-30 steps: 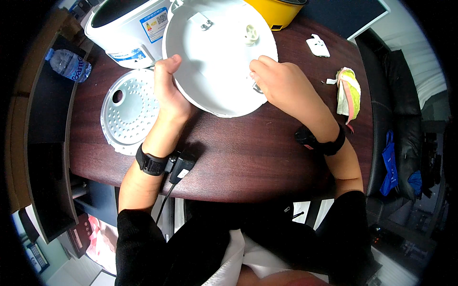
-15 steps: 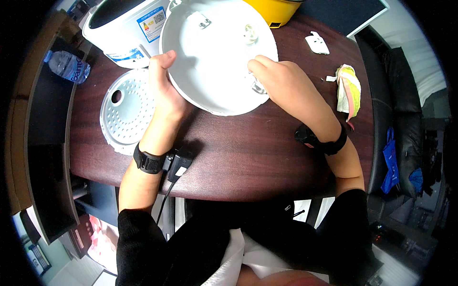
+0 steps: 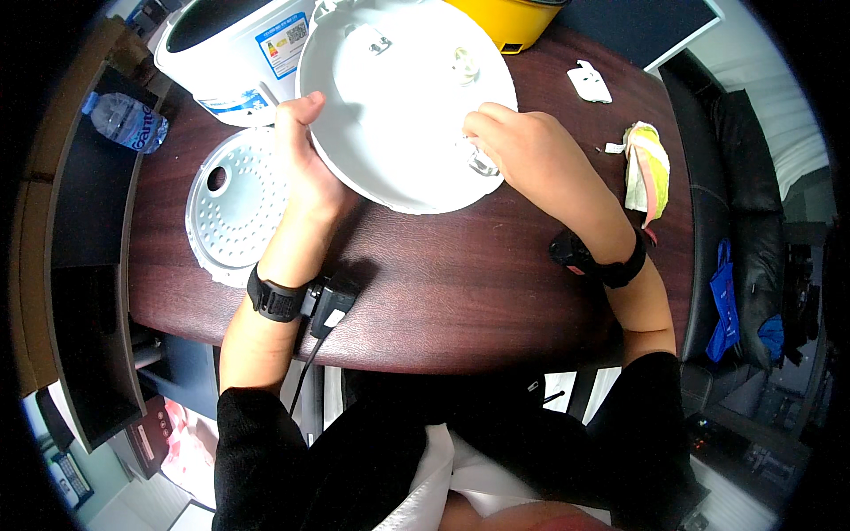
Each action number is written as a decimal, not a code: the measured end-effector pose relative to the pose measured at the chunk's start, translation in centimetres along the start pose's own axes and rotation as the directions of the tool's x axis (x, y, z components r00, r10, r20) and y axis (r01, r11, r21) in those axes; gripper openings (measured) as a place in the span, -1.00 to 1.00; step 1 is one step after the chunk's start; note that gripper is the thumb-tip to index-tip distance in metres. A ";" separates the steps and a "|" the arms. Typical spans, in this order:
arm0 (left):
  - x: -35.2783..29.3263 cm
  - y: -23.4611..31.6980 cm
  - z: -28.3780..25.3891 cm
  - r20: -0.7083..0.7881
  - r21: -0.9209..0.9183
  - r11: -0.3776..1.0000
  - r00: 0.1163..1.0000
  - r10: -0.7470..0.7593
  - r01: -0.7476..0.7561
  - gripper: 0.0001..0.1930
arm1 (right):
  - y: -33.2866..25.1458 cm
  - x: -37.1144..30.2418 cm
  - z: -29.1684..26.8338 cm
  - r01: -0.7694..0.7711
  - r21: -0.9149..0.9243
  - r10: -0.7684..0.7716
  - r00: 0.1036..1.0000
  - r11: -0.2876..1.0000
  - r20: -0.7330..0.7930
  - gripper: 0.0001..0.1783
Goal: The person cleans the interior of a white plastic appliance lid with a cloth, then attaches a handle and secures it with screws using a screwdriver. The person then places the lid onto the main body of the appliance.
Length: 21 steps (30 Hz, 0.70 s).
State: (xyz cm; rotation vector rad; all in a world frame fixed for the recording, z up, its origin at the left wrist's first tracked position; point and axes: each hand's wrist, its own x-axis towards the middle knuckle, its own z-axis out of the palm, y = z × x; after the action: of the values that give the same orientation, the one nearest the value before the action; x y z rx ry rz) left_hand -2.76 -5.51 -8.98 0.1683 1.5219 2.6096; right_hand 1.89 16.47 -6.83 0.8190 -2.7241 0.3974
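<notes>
The left hand (image 3: pixel 305 164) grips the rim of a large white round lid (image 3: pixel 398 97), thumb over the edge, holding it tilted above the dark wooden table (image 3: pixel 443 292). The right hand (image 3: pixel 522 155) curls its fingers closed on a small fitting at the lid's lower right edge (what exactly they pinch is hidden). A perforated white disc (image 3: pixel 232 208) lies flat just left of the left wrist, near a white cooker body (image 3: pixel 235 44).

On the dark wooden table (image 3: pixel 443 301) a white perforated disc (image 3: pixel 232 208) lies flat, just in front of a white cooker body (image 3: pixel 232 49). A plastic water bottle (image 3: pixel 124 124) lies on a black shelf at the left. Toward the right lie a small white plastic piece (image 3: pixel 589 82) and a crumpled yellow-and-pink cloth (image 3: pixel 648 168), with a yellow pot (image 3: pixel 509 18) at the far edge.
</notes>
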 end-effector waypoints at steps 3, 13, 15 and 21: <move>-0.1 0.1 0.2 0.001 -0.007 1.000 1.000 -0.013 0.013 -0.30 | 0.1 0.0 0.1 0.001 -0.001 -0.001 1.000 1.000 0.004 -0.90; 0.1 0.0 0.0 0.009 0.005 1.000 1.000 -0.010 0.010 -0.30 | 0.3 0.0 0.1 -0.001 -0.004 0.002 1.000 1.000 0.005 -0.89; 0.1 0.0 -0.1 0.016 0.012 1.000 1.000 -0.008 0.008 -0.30 | 0.3 0.0 0.0 0.002 0.000 -0.002 1.000 1.000 0.005 -0.88; 0.1 0.0 0.0 -0.004 -0.005 1.000 1.000 -0.007 0.007 -0.30 | 0.6 -0.2 -0.6 -0.033 0.112 0.036 0.999 0.993 -0.030 -0.83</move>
State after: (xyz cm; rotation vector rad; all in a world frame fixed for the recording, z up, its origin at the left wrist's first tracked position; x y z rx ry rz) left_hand -2.81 -5.50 -8.94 0.1567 1.5147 2.6095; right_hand 1.84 17.22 -6.44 0.7873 -2.7102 0.5691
